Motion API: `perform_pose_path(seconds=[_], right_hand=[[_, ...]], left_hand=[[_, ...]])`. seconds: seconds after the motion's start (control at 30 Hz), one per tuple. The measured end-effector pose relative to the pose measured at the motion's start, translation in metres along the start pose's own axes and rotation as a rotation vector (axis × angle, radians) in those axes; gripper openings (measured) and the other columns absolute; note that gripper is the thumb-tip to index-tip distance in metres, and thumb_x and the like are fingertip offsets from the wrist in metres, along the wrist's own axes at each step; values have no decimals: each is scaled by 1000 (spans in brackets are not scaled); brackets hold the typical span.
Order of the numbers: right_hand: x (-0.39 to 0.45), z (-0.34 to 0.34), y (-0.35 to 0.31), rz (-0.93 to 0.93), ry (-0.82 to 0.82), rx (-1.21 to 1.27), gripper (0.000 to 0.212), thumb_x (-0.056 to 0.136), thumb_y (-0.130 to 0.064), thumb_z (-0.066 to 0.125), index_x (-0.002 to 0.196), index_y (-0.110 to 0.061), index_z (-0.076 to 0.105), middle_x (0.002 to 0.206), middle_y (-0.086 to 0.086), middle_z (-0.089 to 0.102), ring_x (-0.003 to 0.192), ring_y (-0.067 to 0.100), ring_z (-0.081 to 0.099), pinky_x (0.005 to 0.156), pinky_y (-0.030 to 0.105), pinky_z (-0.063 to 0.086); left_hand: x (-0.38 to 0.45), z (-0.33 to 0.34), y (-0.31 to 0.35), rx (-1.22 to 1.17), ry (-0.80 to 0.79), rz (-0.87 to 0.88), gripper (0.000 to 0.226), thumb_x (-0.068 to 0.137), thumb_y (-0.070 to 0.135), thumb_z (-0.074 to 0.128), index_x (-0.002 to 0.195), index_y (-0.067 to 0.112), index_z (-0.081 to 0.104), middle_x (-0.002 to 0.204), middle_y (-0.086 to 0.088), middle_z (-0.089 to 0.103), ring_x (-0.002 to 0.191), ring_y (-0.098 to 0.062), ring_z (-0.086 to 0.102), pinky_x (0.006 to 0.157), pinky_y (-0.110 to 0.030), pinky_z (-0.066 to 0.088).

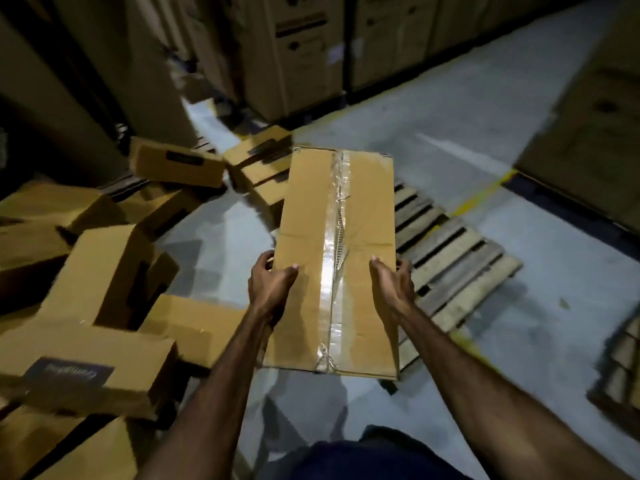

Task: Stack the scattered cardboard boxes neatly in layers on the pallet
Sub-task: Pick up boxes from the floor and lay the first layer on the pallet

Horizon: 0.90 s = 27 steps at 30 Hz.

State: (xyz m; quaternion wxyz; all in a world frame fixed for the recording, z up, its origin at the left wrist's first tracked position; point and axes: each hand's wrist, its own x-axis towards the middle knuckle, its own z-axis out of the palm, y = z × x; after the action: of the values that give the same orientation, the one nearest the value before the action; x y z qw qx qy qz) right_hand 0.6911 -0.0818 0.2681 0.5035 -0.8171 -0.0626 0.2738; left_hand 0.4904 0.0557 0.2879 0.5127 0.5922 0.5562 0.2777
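I hold a long taped cardboard box (311, 216) out in front of me, lengthwise, above the floor. My left hand (272, 282) grips its left edge with the thumb on top and the fingers curled round the side. On the right edge, my right hand (391, 284) grips in the same way. The wooden pallet (457, 265) lies on the floor just right of the box and partly under it; its visible slats are bare. Several scattered boxes (104, 271) lie in a jumble to the left.
Tall stacks of large cartons (298, 53) line the back and the right side (595, 140). A yellow floor line (485, 195) runs past the pallet. Another pallet's corner (623, 362) shows at the right edge. Grey floor (450, 133) lies between them.
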Motion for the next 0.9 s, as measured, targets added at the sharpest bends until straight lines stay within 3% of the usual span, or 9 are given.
perform_pose_path(seconds=[0.1,0.23,0.33,0.53,0.6,0.67,0.73,0.83,0.9], right_hand=[[22,-49,20,31,93,23,63,93,-53,70,140,-18,46,127,12,67,114,36,63,83,37,45],[45,-93,40,60,205,40,66,92,-54,71,142,-18,45,131,10,67,117,36,64,90,38,48],[58,-108,45,74,256,64,68,92,-54,71,145,-21,44,133,9,66,118,36,63,90,37,47],[96,-114,32,111,327,125,70,93,-52,70,151,-25,41,144,3,59,126,32,59,95,34,43],[115,-110,23,107,343,177,70,88,-57,72,147,-32,44,137,-4,63,115,24,62,95,36,48],[138,-104,13,115,361,235,70,83,-61,72,144,-37,47,129,-9,65,110,20,63,96,39,52],[174,-100,20,114,334,272,72,76,-67,75,140,-44,51,127,-13,68,113,21,65,99,42,54],[238,-96,52,132,289,373,105,55,-83,84,147,-54,43,152,-13,55,138,24,56,110,49,50],[225,-100,16,148,315,333,113,61,-75,81,158,-43,33,160,-10,45,143,23,49,115,47,45]], left_hand=[[2,59,19,7,-146,9,64,80,40,83,139,30,60,125,4,69,102,-20,67,91,-42,60],[5,124,46,42,-282,39,48,88,26,83,130,27,60,107,7,69,85,-4,63,58,-15,48],[19,154,56,49,-360,41,54,84,29,84,134,24,62,109,7,70,91,-9,66,64,-25,51],[77,204,77,62,-540,70,49,85,26,84,129,27,61,109,8,69,95,-13,68,75,-30,56],[108,220,84,113,-605,86,48,81,33,85,123,26,64,108,10,71,96,-12,69,76,-30,58],[142,238,94,152,-651,80,62,67,46,87,123,25,70,109,6,77,98,-18,74,85,-42,63],[175,257,101,164,-694,62,61,65,44,88,121,25,72,106,4,79,96,-21,76,88,-49,64],[216,287,118,184,-737,56,60,59,45,87,115,26,74,103,5,80,96,-22,76,88,-50,64],[245,317,115,188,-787,57,63,55,46,87,113,27,74,103,4,80,96,-24,76,89,-51,63]])
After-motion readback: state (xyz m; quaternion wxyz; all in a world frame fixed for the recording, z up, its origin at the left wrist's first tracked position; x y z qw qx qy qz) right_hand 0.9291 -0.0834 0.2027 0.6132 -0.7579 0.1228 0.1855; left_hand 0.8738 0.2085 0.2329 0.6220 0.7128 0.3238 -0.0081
